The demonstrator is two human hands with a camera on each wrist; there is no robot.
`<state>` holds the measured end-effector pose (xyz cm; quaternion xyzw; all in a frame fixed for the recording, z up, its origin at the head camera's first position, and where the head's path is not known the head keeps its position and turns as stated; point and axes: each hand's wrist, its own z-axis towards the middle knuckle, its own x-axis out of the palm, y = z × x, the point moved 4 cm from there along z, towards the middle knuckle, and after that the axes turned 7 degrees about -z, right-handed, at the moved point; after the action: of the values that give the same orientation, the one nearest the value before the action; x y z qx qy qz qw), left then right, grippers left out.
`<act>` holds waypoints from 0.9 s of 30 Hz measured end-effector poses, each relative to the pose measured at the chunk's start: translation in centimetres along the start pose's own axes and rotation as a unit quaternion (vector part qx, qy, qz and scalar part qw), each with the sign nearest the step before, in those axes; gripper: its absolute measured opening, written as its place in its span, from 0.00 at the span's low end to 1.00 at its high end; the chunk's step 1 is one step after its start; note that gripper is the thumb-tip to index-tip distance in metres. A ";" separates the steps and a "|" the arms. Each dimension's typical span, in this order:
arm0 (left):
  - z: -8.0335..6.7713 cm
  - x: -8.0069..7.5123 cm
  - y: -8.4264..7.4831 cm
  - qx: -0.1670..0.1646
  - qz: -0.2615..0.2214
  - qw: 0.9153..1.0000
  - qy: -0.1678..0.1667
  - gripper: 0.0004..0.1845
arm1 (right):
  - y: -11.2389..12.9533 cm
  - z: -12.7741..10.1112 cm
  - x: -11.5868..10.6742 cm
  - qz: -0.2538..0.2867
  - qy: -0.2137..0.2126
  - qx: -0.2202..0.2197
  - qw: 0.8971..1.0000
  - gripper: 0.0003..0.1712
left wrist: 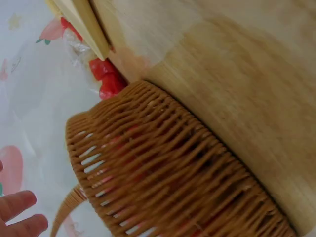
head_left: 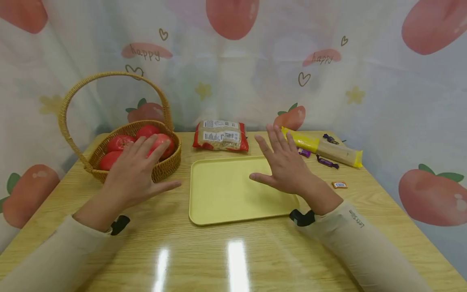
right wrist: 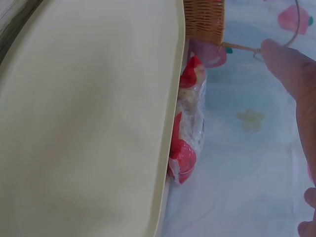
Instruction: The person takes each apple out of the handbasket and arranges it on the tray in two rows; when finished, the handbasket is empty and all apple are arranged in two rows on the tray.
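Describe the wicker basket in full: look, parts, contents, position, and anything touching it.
The wicker basket is a round, tan woven bowl with a tall arched handle rising from rim to rim. It stands upright on the wooden table at its far left, left of the yellow tray and apart from it. Red tomatoes fill it. The left hand hovers open over its front rim; whether it touches cannot be told.

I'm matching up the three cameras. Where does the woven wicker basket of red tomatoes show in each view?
Head: woven wicker basket left of centre, under the left hand.
Left wrist: it fills the lower middle, side wall close up.
Right wrist: only a corner at the top edge.
Shared landmark: the red and clear food packet beside the yellow plastic tray.
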<state>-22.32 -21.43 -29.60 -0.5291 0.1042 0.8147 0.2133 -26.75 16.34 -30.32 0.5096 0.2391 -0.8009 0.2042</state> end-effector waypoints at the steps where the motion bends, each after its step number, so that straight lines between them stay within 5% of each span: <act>1: -0.2 0.0 0.1 0.000 -0.005 1.000 -0.003 0.59 | 0.1 0.0 0.0 0.006 -0.001 -0.001 1.000 0.66; 13: -2.5 -0.8 2.2 -0.037 -0.054 0.996 -0.066 0.56 | 0.8 0.7 0.1 0.036 -0.013 -0.021 0.999 0.65; 19: -3.5 -1.0 3.4 -0.059 -0.065 0.994 -0.061 0.51 | 1.2 1.3 0.1 0.111 -0.025 -0.033 0.993 0.66; 27: -4.7 -1.4 4.8 -0.091 -0.064 0.993 -0.036 0.48 | 1.9 2.4 0.0 0.215 0.030 -0.005 0.976 0.64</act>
<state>-20.15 -27.91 -30.56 -0.5219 -0.0120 0.8242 0.2197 -27.46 13.41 -29.76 0.5722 0.1337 -0.7212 0.3669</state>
